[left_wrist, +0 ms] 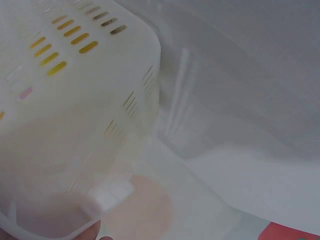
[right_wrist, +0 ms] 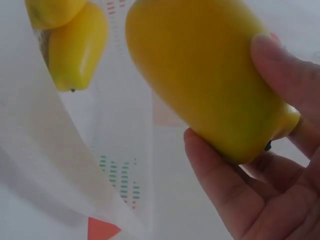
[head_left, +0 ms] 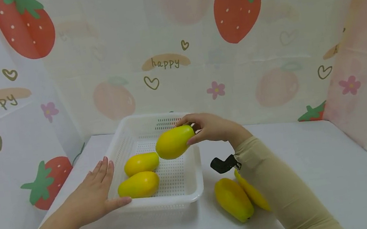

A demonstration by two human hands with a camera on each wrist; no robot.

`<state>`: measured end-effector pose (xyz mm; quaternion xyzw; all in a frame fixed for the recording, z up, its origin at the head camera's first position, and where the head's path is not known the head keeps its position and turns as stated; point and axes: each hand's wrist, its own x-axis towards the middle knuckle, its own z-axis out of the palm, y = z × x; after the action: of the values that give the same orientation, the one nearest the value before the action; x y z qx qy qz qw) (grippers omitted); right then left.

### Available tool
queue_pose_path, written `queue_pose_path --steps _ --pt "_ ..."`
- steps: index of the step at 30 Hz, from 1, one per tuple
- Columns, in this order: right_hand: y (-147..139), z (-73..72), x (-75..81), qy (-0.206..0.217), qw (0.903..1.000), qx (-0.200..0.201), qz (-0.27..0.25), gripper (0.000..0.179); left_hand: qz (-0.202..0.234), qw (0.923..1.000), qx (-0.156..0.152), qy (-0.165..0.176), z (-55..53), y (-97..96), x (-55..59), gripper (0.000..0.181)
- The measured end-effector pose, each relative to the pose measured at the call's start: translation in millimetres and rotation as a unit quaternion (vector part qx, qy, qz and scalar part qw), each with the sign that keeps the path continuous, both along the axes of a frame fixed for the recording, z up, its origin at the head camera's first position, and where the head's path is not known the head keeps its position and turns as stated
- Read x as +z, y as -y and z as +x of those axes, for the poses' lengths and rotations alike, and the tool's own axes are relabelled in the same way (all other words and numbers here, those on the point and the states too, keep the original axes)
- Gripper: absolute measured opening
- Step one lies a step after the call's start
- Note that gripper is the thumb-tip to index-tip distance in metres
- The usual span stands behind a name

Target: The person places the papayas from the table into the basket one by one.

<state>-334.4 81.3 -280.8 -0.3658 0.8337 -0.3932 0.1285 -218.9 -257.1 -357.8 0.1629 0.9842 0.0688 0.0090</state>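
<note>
Right hand (head_left: 211,128) grips a papaya (head_left: 174,142) over the basket (head_left: 174,199); left hand (head_left: 88,198), fingers straight, touches its rim. Two papayas (head_left: 138,185) lie inside, two more (head_left: 233,199) on the counter (head_left: 314,159), one partly behind the right sleeve (head_left: 275,179).

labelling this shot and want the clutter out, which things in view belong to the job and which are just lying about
In the job:
right hand
held yellow fruit
white basket
two fruits inside it
left hand, at its rim
two more fruits on the table, probably

Just around:
patterned backdrop
black wrist devices

Yellow papaya (head_left: 172,143) above white basket (head_left: 174,199)
</note>
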Motion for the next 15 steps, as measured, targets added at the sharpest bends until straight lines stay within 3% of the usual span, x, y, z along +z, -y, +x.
queue_pose_path --steps 3,15 --pt "5.5 -7.6 -7.9 -0.006 0.9996 0.0 0.027 0.046 -0.001 1.0 -0.001 -0.002 -0.1 0.4 0.1 0.118" --pt "30.7 -3.6 -12.9 -0.025 0.9918 0.011 0.125 0.041 0.0 1.0 -0.007 -0.004 -1.1 0.7 -0.8 0.117"
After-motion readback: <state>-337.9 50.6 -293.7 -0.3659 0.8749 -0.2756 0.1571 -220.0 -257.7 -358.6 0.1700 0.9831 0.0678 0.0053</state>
